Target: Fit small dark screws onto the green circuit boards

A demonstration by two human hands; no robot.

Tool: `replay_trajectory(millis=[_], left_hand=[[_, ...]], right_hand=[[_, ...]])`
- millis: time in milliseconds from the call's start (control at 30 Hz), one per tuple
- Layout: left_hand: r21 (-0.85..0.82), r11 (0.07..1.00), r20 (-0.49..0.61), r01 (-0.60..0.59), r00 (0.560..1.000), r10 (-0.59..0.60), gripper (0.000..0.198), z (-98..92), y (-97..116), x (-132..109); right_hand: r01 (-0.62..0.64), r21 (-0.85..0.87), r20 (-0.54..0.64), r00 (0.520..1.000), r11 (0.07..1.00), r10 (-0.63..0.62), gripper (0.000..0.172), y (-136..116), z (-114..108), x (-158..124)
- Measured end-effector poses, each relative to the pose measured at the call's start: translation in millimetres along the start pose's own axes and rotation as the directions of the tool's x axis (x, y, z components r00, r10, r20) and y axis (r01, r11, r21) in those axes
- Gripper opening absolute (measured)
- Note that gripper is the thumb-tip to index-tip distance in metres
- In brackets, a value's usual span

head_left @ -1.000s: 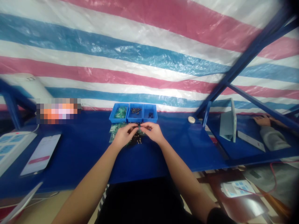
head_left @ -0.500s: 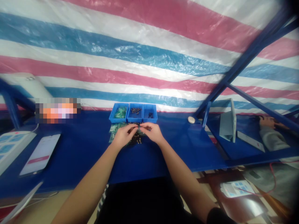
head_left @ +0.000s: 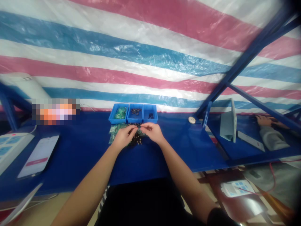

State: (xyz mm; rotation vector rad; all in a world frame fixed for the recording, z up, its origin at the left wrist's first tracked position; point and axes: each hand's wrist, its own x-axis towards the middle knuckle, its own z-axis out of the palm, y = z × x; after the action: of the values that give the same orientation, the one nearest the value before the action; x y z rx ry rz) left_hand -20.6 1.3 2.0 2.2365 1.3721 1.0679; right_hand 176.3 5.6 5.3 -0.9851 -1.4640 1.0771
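Observation:
My left hand (head_left: 122, 137) and my right hand (head_left: 152, 131) meet fingertip to fingertip above the blue table. Both are closed in a pinch, and whatever sits between the fingers is too small and hidden to name. Under and around them lie small green board-like pieces (head_left: 113, 128) and a heap of small dark parts with brassy ends (head_left: 136, 140). Just beyond, three blue bins stand in a row: the left bin (head_left: 113, 120) holds green pieces, the middle bin (head_left: 135, 120) small dark and metallic parts, the right bin (head_left: 150, 120) a few black parts.
On the left are a phone (head_left: 39, 157) and a white power strip (head_left: 14, 144). A round whitish disc (head_left: 192, 120) lies to the right. Farther right stand a blue frame post (head_left: 207, 114), a tablet-like panel (head_left: 231, 122) and another person's hand (head_left: 263, 120).
The view has shifted slightly. My hands stay together over the pile in nearly the same pinch, with only tiny finger movement.

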Motion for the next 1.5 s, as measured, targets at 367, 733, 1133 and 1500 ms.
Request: replay_trajectory(millis=[367,733,1133,1500], left_hand=[[0.017,0.999,-0.057,-0.038,0.998,0.039,0.031,2.5,-3.4,-2.3],[0.040,0.998,-0.063,-0.044,0.997,0.047,0.030,1.2,-0.4,-1.2],[0.048,0.998,-0.036,-0.041,0.998,0.043,0.031,1.3,-0.2,0.0],[0.038,0.999,-0.047,-0.033,0.998,0.035,0.029,2.1,-1.7,-0.9]], right_hand=[[-0.129,0.389,-0.224,0.947,0.912,0.230,0.055,17.4,-14.8,19.0],[0.212,-0.535,0.115,0.977,0.818,-0.178,0.023,24.9,-12.7,11.3],[0.005,-0.852,0.003,1.000,0.524,-0.004,0.036,20.7,15.7,7.5],[0.030,-0.872,0.008,0.999,0.488,-0.045,0.029,19.6,4.1,6.3]])
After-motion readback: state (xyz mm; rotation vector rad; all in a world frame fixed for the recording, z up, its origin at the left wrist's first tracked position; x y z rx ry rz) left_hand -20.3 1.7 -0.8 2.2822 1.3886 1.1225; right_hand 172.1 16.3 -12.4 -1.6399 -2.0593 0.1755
